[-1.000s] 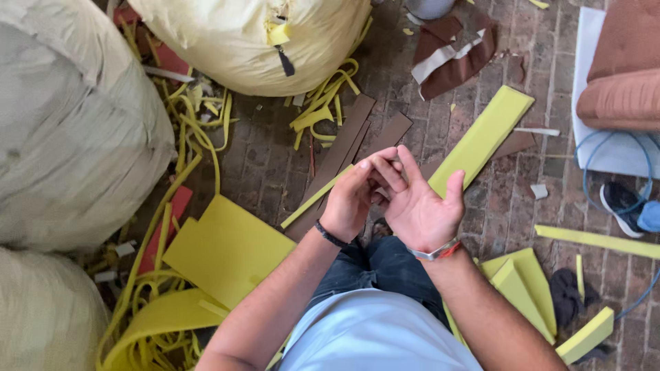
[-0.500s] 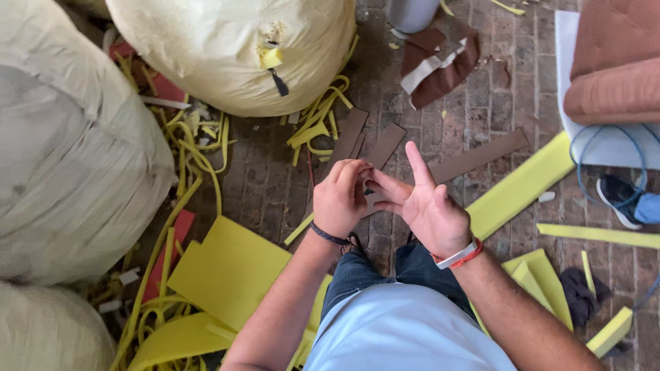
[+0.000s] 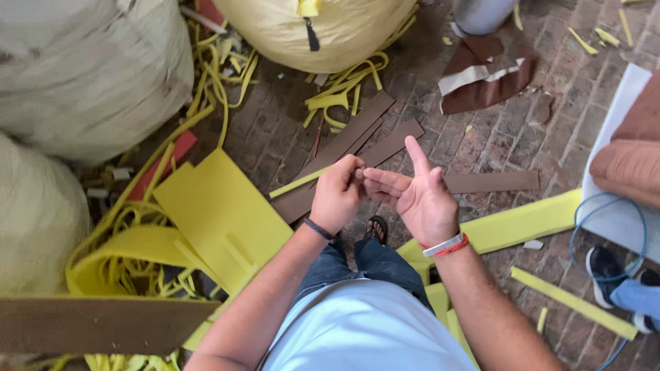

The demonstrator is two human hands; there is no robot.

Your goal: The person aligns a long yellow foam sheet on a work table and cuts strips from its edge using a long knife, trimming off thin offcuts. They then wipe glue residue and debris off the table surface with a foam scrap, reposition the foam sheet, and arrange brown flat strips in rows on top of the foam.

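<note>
While left hand curls fingertips onto right hand fingers at frame centre, right palm spread, index up; anything pinched too small to tell. Brown strip lies just behind, long axis toward upper right, nearer left hand.

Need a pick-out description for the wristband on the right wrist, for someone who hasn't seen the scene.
Start at the two hands held together mid-frame over the brick floor. Follow the open right hand down to its wrist: a white and red band wraps it. The left hand has a thin dark band instead.

hands together, yellow foam sheet, brick floor
</note>
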